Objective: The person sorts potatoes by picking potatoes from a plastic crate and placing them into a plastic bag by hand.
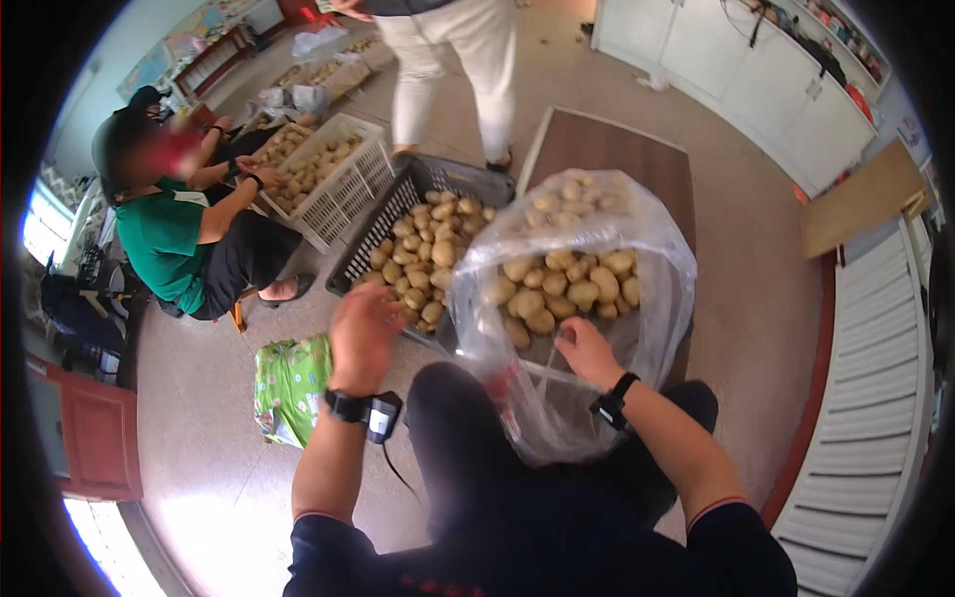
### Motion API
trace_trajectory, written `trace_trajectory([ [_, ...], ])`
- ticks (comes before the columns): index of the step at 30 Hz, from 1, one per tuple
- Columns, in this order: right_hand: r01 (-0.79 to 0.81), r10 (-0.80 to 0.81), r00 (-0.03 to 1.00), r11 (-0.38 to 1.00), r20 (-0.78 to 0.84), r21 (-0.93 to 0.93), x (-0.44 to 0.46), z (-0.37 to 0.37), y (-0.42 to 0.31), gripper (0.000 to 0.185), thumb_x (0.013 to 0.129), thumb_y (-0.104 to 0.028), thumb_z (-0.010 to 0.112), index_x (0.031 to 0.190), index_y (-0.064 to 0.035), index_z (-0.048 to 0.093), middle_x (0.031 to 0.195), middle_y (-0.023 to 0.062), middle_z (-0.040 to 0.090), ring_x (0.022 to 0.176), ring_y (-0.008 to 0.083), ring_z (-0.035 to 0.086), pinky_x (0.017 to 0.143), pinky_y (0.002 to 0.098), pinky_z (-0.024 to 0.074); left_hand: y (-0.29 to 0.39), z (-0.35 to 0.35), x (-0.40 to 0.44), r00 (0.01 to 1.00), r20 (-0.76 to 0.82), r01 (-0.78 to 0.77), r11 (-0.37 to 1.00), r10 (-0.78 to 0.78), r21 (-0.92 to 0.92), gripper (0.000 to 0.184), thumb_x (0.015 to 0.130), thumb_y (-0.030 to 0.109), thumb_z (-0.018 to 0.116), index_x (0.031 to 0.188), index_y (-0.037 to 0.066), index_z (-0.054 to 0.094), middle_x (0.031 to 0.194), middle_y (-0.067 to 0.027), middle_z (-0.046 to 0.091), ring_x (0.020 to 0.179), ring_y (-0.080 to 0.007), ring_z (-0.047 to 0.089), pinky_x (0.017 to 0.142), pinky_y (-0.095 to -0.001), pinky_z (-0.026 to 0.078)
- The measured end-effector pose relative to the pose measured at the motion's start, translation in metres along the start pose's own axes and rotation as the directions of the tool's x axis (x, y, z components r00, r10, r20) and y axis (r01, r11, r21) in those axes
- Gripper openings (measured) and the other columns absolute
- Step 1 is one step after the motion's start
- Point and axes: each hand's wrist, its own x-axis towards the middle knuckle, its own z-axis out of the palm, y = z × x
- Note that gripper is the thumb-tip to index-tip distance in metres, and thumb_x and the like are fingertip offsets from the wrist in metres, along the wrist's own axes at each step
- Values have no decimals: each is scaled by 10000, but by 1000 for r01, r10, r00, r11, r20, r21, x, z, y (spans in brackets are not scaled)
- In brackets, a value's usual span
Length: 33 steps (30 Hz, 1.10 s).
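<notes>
A large clear plastic bag (668,261) stands open in front of my knees, with many potatoes (559,289) in it. At the near side of its mouth is my right hand (591,354), its thumb and fingers pinched on what looks like the bag's plastic. My left hand (362,336) is raised by the near left corner of a black plastic crate (343,269), blurred by motion. Its fingers look apart, and no potato shows in it. Loose potatoes (428,244) fill much of the crate, which sits directly left of the bag.
A green patterned package (292,390) lies on the floor at left. Beyond it, a seated person in a green shirt (164,239) reaches into a white crate (343,194) of potatoes. Another person in light trousers (448,75) stands behind the black crate. A brown board (607,149) lies behind the bag.
</notes>
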Motion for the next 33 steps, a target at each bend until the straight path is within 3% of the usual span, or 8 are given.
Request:
trace_trajectory([
  [2,91,-93,996,993,-19,-80,13,3,-10,345,818,-220,658,1089,-29,562,1035,179,586,972,358,570,827,414,470,-2,46,6,969,196,164,985,-151,-50,214,932,213,542,1091,69,544,1010,-62,593,865,-218,615,700,-332,505],
  [8,204,-207,978,963,3,-177,34,11,-54,410,819,-175,647,1188,-69,503,1223,171,482,1034,387,557,832,452,491,-49,138,15,857,377,354,933,-352,65,195,917,185,556,1067,63,530,1002,-62,576,794,-218,611,618,-342,517],
  [13,221,-197,975,924,107,-312,47,24,-69,366,823,-152,588,1179,-93,523,1249,156,477,974,374,597,789,460,507,-119,111,55,873,245,431,902,-421,14,227,895,196,574,1070,60,520,1019,-66,560,786,-218,603,616,-350,518],
  [16,212,-184,976,914,113,-346,54,36,-59,336,819,-107,527,1153,-125,558,1285,157,474,945,355,623,789,453,516,-114,98,63,862,155,481,875,-482,48,262,887,212,583,1091,61,519,1053,-78,549,779,-220,596,627,-348,516],
  [18,236,-223,972,877,81,-418,59,41,-53,351,791,-95,572,1141,-93,546,1264,149,479,928,342,631,774,439,527,-108,87,72,925,72,363,924,-373,117,249,876,194,568,1087,69,528,984,-52,555,750,-180,598,598,-319,517],
  [25,250,-233,968,852,94,-460,65,48,-45,336,790,-65,557,1124,-91,535,1270,170,475,902,382,622,772,449,522,-106,66,88,936,33,337,917,-352,215,289,872,240,566,1106,76,523,992,-53,548,730,-190,579,575,-325,500],
  [31,233,-229,972,944,48,-234,59,36,-42,407,743,-15,575,1140,-75,512,1241,180,481,959,407,578,849,451,487,-122,64,93,924,41,339,866,-379,367,246,862,252,577,1028,70,569,962,-37,567,733,-184,597,589,-329,503],
  [33,354,-376,918,920,-126,-166,52,30,-46,431,711,17,587,1131,-48,510,1187,179,508,1016,403,548,906,425,453,-137,59,99,926,72,311,856,-371,413,265,871,271,567,1023,54,580,930,-44,572,714,-187,604,546,-322,505],
])
